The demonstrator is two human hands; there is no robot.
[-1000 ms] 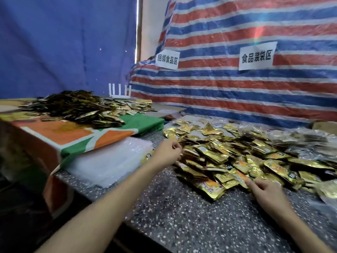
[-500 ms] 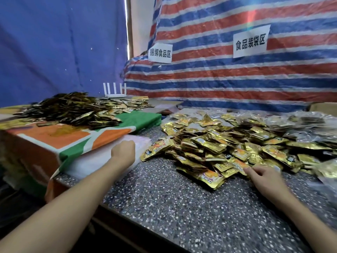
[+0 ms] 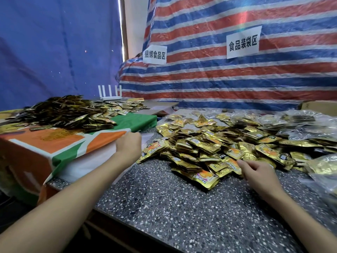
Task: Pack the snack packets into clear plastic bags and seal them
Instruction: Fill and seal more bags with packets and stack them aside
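Gold snack packets [image 3: 206, 148]: one large loose heap, too many to count, on the speckled surface [image 3: 164, 207]. Second, darker heap [image 3: 62, 112] left of it, on an orange-and-green cloth [image 3: 60, 143]. Filled clear bags [image 3: 295, 121]: several at the heap's right, number unclear. Left hand [image 3: 128, 147]: fist-like, reaching over a stack of clear plastic bags [image 3: 87, 163] left of the heap; grip cannot be told. Right hand [image 3: 257, 172]: fingers loosely spread, touching the heap's near edge, gripping nothing.

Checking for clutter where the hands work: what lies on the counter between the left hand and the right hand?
In the head view, gold snack packets lie between the left hand and right hand, over speckled counter.
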